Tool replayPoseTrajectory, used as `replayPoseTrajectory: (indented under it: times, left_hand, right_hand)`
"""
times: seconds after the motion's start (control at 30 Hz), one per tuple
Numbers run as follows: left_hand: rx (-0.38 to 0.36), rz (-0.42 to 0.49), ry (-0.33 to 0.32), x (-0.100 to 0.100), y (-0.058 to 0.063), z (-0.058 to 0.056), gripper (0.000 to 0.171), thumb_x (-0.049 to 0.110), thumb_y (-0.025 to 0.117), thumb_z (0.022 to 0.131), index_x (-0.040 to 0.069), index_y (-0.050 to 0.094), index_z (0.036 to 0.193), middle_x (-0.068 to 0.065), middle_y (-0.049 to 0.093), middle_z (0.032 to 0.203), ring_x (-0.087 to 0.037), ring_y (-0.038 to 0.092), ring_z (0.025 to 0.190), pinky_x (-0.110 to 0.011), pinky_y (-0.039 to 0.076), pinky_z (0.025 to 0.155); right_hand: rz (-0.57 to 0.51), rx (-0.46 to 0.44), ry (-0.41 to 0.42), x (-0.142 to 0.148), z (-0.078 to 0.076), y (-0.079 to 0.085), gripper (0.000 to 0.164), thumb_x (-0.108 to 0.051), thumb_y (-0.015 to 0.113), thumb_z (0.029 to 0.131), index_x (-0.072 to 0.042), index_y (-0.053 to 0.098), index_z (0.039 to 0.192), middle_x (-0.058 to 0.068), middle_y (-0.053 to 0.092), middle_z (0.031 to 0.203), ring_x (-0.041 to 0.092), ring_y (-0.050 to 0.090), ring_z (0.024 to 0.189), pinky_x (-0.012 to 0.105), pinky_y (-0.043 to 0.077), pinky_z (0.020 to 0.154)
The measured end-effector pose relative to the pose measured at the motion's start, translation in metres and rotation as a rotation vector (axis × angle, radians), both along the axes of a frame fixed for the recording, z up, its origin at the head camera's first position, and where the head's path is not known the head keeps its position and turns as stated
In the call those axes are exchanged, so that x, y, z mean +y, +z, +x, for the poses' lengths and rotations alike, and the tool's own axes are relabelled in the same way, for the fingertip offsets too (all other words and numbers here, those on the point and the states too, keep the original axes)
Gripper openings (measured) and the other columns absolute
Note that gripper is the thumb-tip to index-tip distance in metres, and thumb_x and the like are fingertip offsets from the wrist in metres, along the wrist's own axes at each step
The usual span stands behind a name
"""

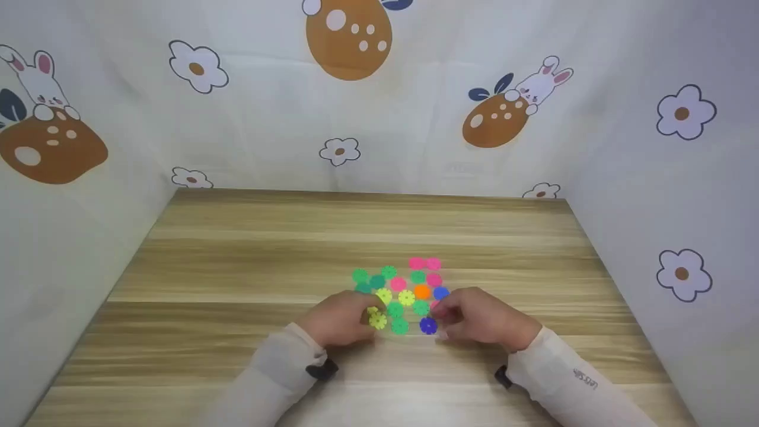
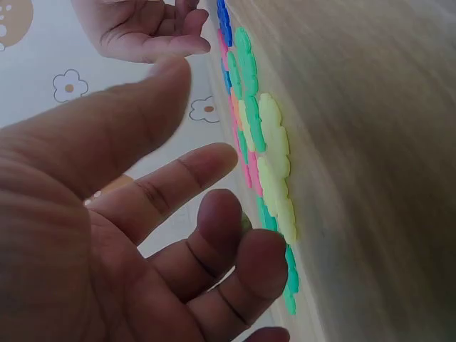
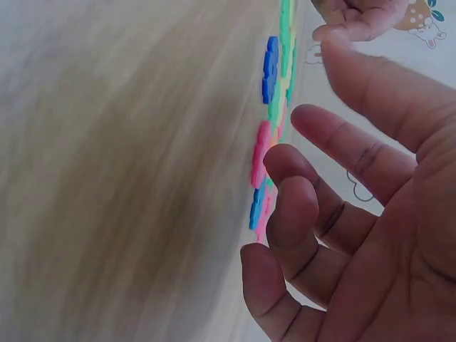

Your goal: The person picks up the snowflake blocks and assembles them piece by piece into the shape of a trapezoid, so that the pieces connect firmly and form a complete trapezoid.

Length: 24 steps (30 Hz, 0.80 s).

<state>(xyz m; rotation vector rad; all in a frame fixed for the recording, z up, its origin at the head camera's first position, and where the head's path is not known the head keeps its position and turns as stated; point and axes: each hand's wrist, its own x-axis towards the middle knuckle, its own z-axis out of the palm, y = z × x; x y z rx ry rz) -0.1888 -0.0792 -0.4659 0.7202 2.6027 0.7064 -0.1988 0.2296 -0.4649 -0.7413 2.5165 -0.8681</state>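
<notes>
Flat, notched plastic discs lie in a loose group on the wooden table. Among them are a green disc (image 1: 399, 326), a yellow disc (image 1: 406, 297), an orange disc (image 1: 422, 291), a dark blue disc (image 1: 428, 325) and a pink disc (image 1: 417, 263). My left hand (image 1: 341, 319) is at the group's left edge, close to a yellow disc (image 1: 378, 321), its fingers loosely bent and thumb apart. On the other side, my right hand (image 1: 483, 320) partly covers a pink disc (image 3: 261, 154). Both wrist views show relaxed fingers gripping nothing; whether fingertips touch discs is unclear.
The wooden table (image 1: 237, 261) extends around the discs. Behind it and along both sides hangs a pale cloth (image 1: 267, 118) printed with rabbits and flowers. Each wrist wears a black band, one at the left cuff (image 1: 323, 370).
</notes>
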Motion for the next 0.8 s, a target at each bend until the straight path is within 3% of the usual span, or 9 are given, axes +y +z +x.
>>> replayPoseTrajectory:
  times: [0.17,0.33,0.63,0.8]
  left_hand:
    - [-0.021,-0.017,0.021,0.010,-0.003,-0.003,0.035,0.022,0.077,0.093,0.017,0.070,0.127,0.001,0.071,0.110,-0.018,0.062,0.097,-0.044,0.055,0.092]
    - [0.000,-0.063,0.028,0.016,-0.006,-0.004,0.030,0.017,0.073,0.094,0.016,0.069,0.123,-0.003,0.072,0.121,-0.022,0.066,0.109,-0.046,0.055,0.100]
    - [0.047,-0.113,0.047,0.017,-0.009,-0.007,0.024,0.006,0.070,0.091,0.012,0.068,0.114,-0.004,0.073,0.113,-0.020,0.066,0.096,-0.043,0.058,0.092]
    - [0.027,-0.094,0.072,0.018,-0.010,-0.005,0.020,0.008,0.073,0.090,0.012,0.065,0.108,-0.001,0.069,0.102,-0.018,0.059,0.085,-0.039,0.057,0.082]
  right_hand:
    - [0.055,0.042,-0.015,-0.010,0.000,-0.001,0.028,-0.013,0.088,0.085,-0.008,0.080,0.111,-0.003,0.076,0.101,0.014,0.066,0.091,0.035,0.060,0.085]
    - [0.108,0.090,-0.016,-0.018,0.000,-0.002,0.018,-0.014,0.089,0.084,-0.012,0.080,0.100,-0.009,0.067,0.083,0.015,0.057,0.078,0.031,0.051,0.070]
    - [0.192,0.165,-0.017,-0.033,0.001,-0.002,0.017,-0.010,0.087,0.082,-0.012,0.073,0.092,-0.007,0.059,0.076,0.015,0.053,0.074,0.034,0.047,0.067]
    - [0.187,0.110,-0.035,-0.037,0.002,-0.002,0.021,-0.005,0.084,0.081,-0.012,0.066,0.089,-0.004,0.057,0.077,0.017,0.051,0.073,0.034,0.044,0.065]
